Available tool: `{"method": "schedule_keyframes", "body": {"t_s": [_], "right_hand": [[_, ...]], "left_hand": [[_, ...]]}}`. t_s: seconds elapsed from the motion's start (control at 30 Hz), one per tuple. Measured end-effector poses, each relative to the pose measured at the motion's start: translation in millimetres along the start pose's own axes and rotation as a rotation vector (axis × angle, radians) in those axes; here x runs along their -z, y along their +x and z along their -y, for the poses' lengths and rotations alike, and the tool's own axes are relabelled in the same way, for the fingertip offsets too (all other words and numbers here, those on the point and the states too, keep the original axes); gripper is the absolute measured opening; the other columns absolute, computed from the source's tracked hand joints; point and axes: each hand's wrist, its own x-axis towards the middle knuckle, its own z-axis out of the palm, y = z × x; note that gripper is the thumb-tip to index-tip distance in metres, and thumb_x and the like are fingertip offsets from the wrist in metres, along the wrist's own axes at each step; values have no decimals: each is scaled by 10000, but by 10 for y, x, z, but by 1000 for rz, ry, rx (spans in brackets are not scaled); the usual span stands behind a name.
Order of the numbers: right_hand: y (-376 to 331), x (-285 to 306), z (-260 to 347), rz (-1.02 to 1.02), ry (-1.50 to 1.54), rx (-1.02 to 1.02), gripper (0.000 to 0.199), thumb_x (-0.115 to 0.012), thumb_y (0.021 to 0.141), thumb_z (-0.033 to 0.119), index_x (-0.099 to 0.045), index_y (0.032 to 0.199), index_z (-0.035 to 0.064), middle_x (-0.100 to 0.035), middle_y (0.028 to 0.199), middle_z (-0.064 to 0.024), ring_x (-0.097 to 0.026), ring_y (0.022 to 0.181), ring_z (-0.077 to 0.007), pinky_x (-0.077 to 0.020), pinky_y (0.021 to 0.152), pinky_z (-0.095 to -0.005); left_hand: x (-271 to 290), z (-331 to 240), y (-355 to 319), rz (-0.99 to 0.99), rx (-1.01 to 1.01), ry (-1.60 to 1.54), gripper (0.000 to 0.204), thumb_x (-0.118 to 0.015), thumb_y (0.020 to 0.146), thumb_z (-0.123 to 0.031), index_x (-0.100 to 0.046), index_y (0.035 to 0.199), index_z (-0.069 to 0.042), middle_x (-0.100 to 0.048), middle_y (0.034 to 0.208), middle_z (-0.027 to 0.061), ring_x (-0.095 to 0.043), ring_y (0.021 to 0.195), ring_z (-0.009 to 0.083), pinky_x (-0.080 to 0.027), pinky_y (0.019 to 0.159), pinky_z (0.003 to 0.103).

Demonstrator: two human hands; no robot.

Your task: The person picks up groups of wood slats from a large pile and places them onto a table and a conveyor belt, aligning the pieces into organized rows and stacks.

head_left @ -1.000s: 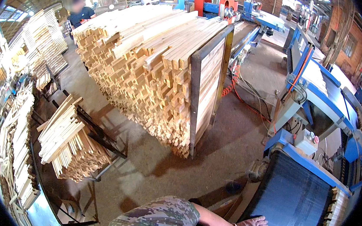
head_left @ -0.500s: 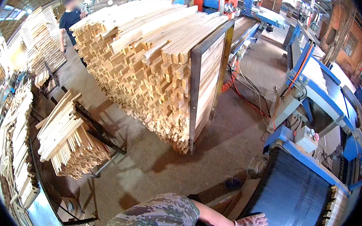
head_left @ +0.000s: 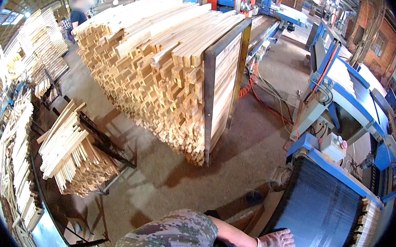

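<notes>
My left hand (head_left: 275,244), in a pale knit work glove, rests palm down on a dark conveyor belt (head_left: 311,206). Its fingers are spread and nothing shows in them. The bare forearm comes out of a camouflage sleeve (head_left: 168,235) at the lower edge. Along the belt's right side lies a row of narrow wooden strips (head_left: 359,234), apart from the hand. My right hand is out of the picture.
A tall stack of wooden strips (head_left: 154,81) stands ahead behind a metal-edged frame (head_left: 207,100). A smaller wood bundle (head_left: 76,154) sits on a rack at left. Hoses (head_left: 269,104) cross the floor near blue machinery (head_left: 349,90). A person (head_left: 79,9) stands behind the stack.
The view has shifted slightly, so the stack sits a little farther left. The person at the back is now more hidden by it. My left hand stays on the belt.
</notes>
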Motion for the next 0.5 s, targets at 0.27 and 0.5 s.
{"method": "schedule_keyframes", "body": {"t_s": [0.27, 0.5], "right_hand": [[43, -8, 39, -14, -20, -5, 474, -534, 1066, 398, -611, 1440, 117, -574, 1471, -213, -570, 1298, -378, -454, 1080, -484], [71, 159, 25, -80, -43, 5, 465, -542, 1063, 382, -621, 1424, 101, -589, 1451, -219, -558, 1322, -389, -435, 1116, -491]], "left_hand": [[-219, 79, 49, -26, -16, 5, 789, -651, 984, -414, -426, 1620, -4, -450, 1650, 226, -350, 1583, 374, -132, 1354, 521], [-98, 41, 28, 6, -12, -8, 781, -634, 989, -401, -413, 1626, -7, -446, 1652, 226, -342, 1584, 388, -134, 1354, 529]]}}
